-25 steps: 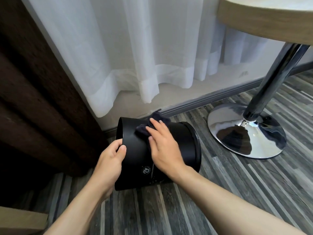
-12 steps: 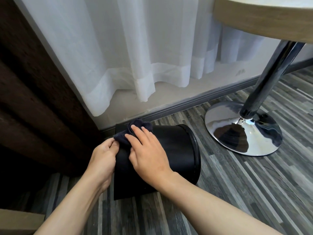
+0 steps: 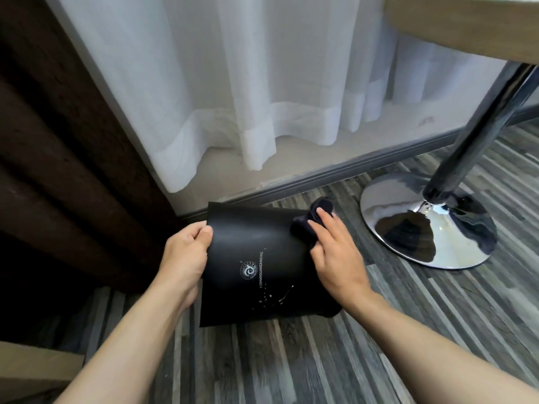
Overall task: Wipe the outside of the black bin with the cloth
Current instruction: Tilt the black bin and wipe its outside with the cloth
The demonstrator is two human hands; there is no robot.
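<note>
Wiping goes best with the left hand gripping the base edge of the black bin, which lies tipped on the floor. Right hand presses the bunched cloth on its upper right side; overlapping strokes should reach the white specks near the logo.

Black bin sideways; dark cloth seemingly bunched.

The bin was laid on its side on the floor, just before the baseboard and curtain. It was flanked by the hands: the left hand at its left end, the right hand at its right, pressed on the cloth. The desk base was set to the right, apart from the bin.
</note>
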